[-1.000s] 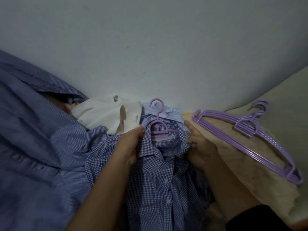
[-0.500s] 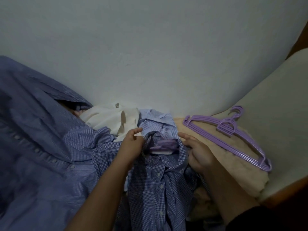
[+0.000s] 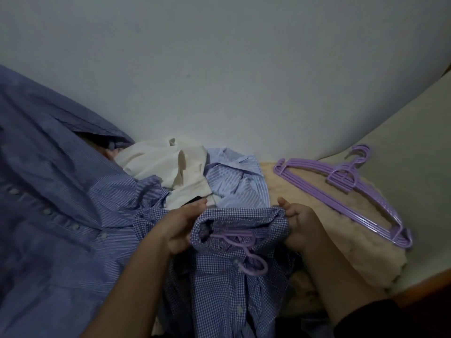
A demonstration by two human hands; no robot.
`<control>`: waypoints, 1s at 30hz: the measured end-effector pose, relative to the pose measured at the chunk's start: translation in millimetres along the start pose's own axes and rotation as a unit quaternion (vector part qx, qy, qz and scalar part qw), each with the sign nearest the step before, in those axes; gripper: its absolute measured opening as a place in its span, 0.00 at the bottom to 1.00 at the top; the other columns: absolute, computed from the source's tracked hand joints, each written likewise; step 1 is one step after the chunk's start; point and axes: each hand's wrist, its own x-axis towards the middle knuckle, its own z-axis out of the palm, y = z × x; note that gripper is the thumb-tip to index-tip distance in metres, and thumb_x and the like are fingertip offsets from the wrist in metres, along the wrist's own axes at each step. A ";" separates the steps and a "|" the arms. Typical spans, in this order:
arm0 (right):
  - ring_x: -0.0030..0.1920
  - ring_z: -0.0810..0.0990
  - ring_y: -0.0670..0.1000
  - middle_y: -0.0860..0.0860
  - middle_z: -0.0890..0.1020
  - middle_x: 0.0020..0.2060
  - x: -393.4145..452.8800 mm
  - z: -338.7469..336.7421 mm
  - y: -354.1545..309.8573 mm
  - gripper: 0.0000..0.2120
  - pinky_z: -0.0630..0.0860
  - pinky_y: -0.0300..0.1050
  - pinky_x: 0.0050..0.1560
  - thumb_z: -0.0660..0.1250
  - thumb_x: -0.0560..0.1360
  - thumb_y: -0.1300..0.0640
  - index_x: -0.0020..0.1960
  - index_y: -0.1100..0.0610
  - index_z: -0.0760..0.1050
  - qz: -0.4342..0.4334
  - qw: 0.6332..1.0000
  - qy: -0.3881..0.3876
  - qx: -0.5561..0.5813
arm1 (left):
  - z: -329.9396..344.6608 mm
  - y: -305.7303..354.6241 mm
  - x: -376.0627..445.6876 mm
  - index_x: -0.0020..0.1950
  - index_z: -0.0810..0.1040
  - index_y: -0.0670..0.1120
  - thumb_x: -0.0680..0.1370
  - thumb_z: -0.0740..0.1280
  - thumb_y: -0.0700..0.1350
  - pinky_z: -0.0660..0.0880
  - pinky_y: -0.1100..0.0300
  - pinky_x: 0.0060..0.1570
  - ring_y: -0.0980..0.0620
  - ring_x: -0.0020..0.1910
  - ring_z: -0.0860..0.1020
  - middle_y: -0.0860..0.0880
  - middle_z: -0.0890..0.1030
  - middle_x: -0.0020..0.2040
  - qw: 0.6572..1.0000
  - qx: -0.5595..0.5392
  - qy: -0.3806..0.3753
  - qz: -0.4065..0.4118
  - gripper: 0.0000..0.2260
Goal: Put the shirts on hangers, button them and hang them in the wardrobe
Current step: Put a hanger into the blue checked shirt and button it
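Observation:
A blue-and-white checked shirt (image 3: 224,284) lies in front of me with a purple hanger (image 3: 240,250) inside its neck opening, the hook lying forward over the button placket. My left hand (image 3: 179,228) grips the left side of the collar. My right hand (image 3: 300,225) pinches the right side of the collar, which is raised and spread between both hands. A large blue striped shirt (image 3: 56,215) lies spread at the left. A cream shirt (image 3: 170,169) and a pale blue striped shirt (image 3: 238,184) are heaped against the wall.
A stack of purple hangers (image 3: 341,189) rests on a fluffy beige cushion (image 3: 324,215) at the right. A plain white wall (image 3: 219,81) stands right behind the pile. A cream bed surface (image 3: 419,191) with a brown edge runs along the right.
Both hands have lifted the collar and pulled it toward me over the hanger. The hanger hook, which pointed at the wall, now lies forward on the shirt front.

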 end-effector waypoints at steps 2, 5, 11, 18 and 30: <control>0.24 0.75 0.55 0.57 0.70 0.36 -1.6 -4.9 5.8 0.14 0.73 0.42 0.25 0.44 0.74 0.70 0.42 0.60 0.67 0.014 1.000 0.006 -0.015 | -4.0 -8.5 -0.4 0.60 0.74 0.43 0.81 0.60 0.38 0.82 0.57 0.38 0.47 0.46 0.82 0.44 0.83 0.50 0.999 0.041 0.006 0.006 0.09; 0.32 0.78 0.58 0.59 0.75 0.37 -5.6 -13.3 18.9 0.12 0.78 0.48 0.33 0.53 0.66 0.72 0.35 0.61 0.72 0.043 0.997 -0.031 -0.054 | -9.9 -19.6 -2.6 0.59 0.76 0.40 0.81 0.58 0.35 0.81 0.61 0.39 0.49 0.45 0.83 0.45 0.84 0.48 0.996 0.089 0.003 0.011 0.10; 0.49 0.77 0.62 0.61 0.80 0.48 -4.0 -35.3 42.0 0.15 0.74 0.58 0.52 0.52 0.74 0.68 0.50 0.64 0.76 0.031 0.997 -0.013 -0.069 | -13.1 -34.8 -5.9 0.60 0.76 0.38 0.80 0.60 0.34 0.80 0.57 0.47 0.45 0.51 0.81 0.40 0.82 0.54 0.995 0.081 0.041 0.038 0.10; 0.37 0.77 0.56 0.58 0.76 0.39 11.4 -8.2 15.2 0.11 0.78 0.48 0.37 0.51 0.69 0.70 0.42 0.59 0.68 -0.052 0.998 -0.045 0.012 | -1.1 -6.2 7.6 0.60 0.75 0.43 0.80 0.62 0.38 0.78 0.54 0.53 0.48 0.49 0.81 0.43 0.82 0.52 0.988 -0.015 0.037 0.147 0.10; 0.61 0.74 0.58 0.56 0.71 0.67 123.2 26.7 -8.3 0.21 0.65 0.60 0.62 0.51 0.80 0.68 0.72 0.56 0.61 -0.062 0.997 -0.006 -0.044 | 4.1 34.2 105.1 0.73 0.64 0.46 0.77 0.59 0.27 0.81 0.55 0.39 0.49 0.43 0.80 0.42 0.79 0.55 0.981 -0.132 0.066 0.124 0.26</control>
